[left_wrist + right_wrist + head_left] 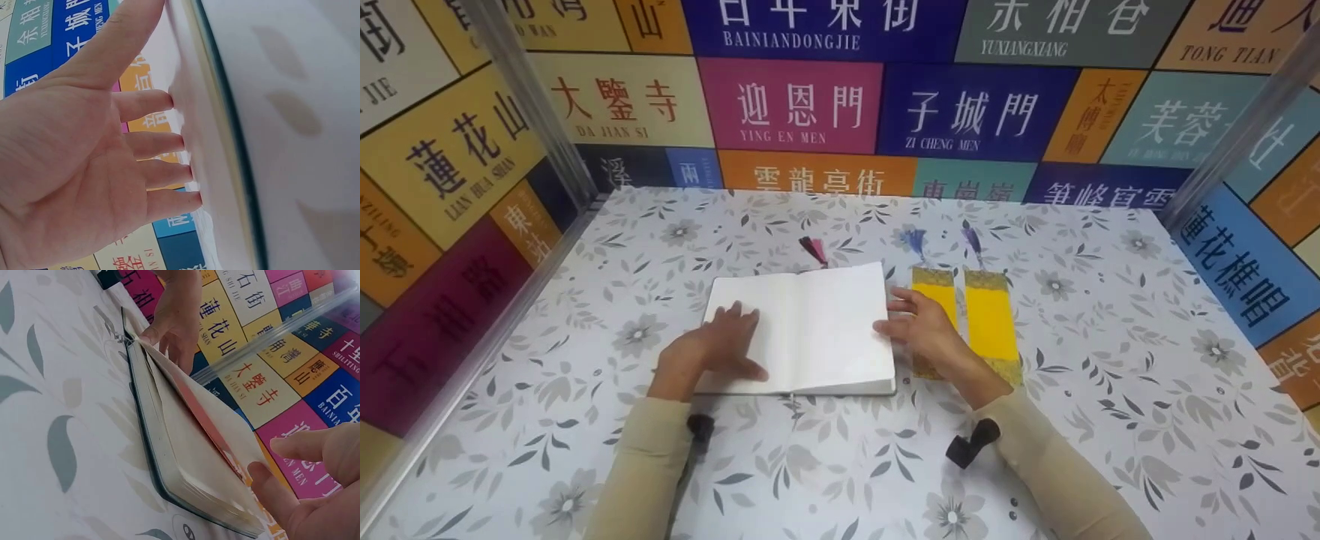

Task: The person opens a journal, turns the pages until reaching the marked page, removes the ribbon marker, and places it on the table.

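nearest, below the notebook, two forearms in beige sleeves (641,457) reach in, a black wrist device (973,442) at each cuff. the open notebook (847,330) lies between the hands, blank pages up, a thin ribbon (793,405) poking out below it. on its left page the left hand (709,349) rests, fingers spread and nearly straight, grasping nothing. at its right edge the right hand (928,334) is half open, thumb and fingers bent and apart; it seems to pinch nothing, and whether a fingertip touches the page is hard to tell. the right wrist view shows a reddish strip (205,422) under the notebook's raised page.

the step looks like settling that page over the strip. done well, it calls for steady, flat pressure on the left and a light touch on the right edge, so the paper does not crease.

right of the notebook lie two yellow bookmarks (990,319), the nearer partly behind the right hand. past its top edge shows a pink-and-dark tassel (814,251). around it spreads a white tablecloth (810,480) printed with grey flowers; beyond it rises a wall (795,142) of coloured panels with chinese lettering.
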`<action>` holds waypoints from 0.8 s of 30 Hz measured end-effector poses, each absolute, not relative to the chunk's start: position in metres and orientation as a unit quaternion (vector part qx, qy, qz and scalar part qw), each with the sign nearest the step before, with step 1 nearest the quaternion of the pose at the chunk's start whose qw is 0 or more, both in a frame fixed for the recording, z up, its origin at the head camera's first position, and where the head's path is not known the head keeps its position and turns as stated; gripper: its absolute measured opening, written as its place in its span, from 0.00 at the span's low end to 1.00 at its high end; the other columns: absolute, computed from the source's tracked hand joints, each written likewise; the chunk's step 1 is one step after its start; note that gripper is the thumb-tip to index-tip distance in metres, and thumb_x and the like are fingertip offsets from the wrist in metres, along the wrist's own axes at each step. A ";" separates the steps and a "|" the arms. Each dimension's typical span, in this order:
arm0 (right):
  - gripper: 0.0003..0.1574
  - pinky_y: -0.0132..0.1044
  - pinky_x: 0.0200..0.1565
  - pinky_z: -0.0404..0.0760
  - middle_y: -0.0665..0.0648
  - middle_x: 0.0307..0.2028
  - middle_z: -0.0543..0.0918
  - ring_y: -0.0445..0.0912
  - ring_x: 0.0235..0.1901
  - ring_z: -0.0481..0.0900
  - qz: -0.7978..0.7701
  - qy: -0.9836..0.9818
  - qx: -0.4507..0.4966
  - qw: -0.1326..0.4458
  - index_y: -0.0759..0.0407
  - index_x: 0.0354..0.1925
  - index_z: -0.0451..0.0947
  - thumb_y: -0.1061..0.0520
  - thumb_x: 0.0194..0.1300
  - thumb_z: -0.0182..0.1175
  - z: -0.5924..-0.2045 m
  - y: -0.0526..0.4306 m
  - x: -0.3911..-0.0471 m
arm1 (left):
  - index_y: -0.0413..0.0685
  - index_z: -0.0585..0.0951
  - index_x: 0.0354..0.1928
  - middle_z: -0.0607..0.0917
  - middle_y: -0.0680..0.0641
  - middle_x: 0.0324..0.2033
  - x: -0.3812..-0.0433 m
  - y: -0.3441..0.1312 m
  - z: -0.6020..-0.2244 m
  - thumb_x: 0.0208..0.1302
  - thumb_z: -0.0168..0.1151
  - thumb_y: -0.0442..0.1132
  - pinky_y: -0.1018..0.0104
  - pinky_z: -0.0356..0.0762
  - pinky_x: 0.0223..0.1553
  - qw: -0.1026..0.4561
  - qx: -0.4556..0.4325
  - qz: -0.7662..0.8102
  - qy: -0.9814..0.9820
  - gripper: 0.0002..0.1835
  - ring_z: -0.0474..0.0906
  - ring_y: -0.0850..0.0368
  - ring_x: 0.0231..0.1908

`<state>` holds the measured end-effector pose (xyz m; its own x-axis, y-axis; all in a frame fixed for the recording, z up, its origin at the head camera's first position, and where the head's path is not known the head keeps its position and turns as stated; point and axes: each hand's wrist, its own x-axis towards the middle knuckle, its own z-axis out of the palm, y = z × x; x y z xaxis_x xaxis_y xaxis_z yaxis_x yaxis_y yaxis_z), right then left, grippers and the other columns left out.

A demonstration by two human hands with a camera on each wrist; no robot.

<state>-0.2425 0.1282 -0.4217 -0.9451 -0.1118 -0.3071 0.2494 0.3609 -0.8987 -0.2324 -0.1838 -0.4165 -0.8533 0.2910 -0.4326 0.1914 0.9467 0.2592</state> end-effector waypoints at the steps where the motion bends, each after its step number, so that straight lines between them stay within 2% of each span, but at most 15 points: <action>1: 0.46 0.45 0.65 0.79 0.59 0.68 0.74 0.53 0.62 0.78 -0.569 0.806 0.045 0.160 0.52 0.76 0.59 0.55 0.65 0.67 -0.423 0.128 -0.243 | 0.40 0.48 0.79 0.42 0.29 0.78 -0.232 -0.184 -0.416 0.60 0.69 0.57 0.33 0.44 0.76 0.241 0.125 0.106 0.957 0.56 0.39 0.29 0.77; 5: 0.40 0.42 0.59 0.84 0.61 0.64 0.79 0.52 0.56 0.83 -0.580 0.798 0.051 0.154 0.55 0.73 0.64 0.56 0.66 0.65 -0.427 0.125 -0.244 | 0.42 0.48 0.80 0.42 0.31 0.78 -0.232 -0.184 -0.416 0.60 0.69 0.57 0.34 0.43 0.77 0.244 0.114 0.108 0.957 0.56 0.38 0.31 0.78; 9: 0.37 0.40 0.53 0.87 0.63 0.63 0.79 0.52 0.53 0.84 -0.597 0.786 0.055 0.153 0.58 0.71 0.67 0.58 0.67 0.64 -0.430 0.123 -0.245 | 0.43 0.48 0.80 0.42 0.32 0.78 -0.232 -0.184 -0.416 0.60 0.68 0.58 0.35 0.43 0.77 0.245 0.111 0.104 0.957 0.56 0.38 0.31 0.78; 11: 0.35 0.38 0.51 0.87 0.62 0.62 0.80 0.50 0.52 0.84 -0.601 0.782 0.063 0.153 0.57 0.71 0.68 0.58 0.68 0.63 -0.429 0.122 -0.245 | 0.44 0.47 0.80 0.42 0.32 0.79 -0.232 -0.183 -0.416 0.60 0.68 0.58 0.35 0.42 0.77 0.246 0.111 0.103 0.957 0.56 0.38 0.32 0.78; 18: 0.32 0.35 0.51 0.86 0.60 0.59 0.82 0.48 0.49 0.84 -0.606 0.777 0.069 0.158 0.53 0.69 0.71 0.59 0.69 0.62 -0.423 0.122 -0.245 | 0.43 0.48 0.80 0.42 0.32 0.78 -0.233 -0.183 -0.415 0.60 0.68 0.58 0.36 0.43 0.77 0.247 0.116 0.101 0.957 0.56 0.38 0.32 0.78; 24: 0.31 0.36 0.53 0.85 0.59 0.60 0.81 0.48 0.51 0.82 -0.618 0.768 0.057 0.158 0.53 0.69 0.71 0.59 0.69 0.61 -0.416 0.119 -0.244 | 0.41 0.48 0.79 0.43 0.29 0.78 -0.233 -0.187 -0.415 0.60 0.68 0.58 0.35 0.44 0.77 0.242 0.130 0.108 0.955 0.56 0.39 0.31 0.78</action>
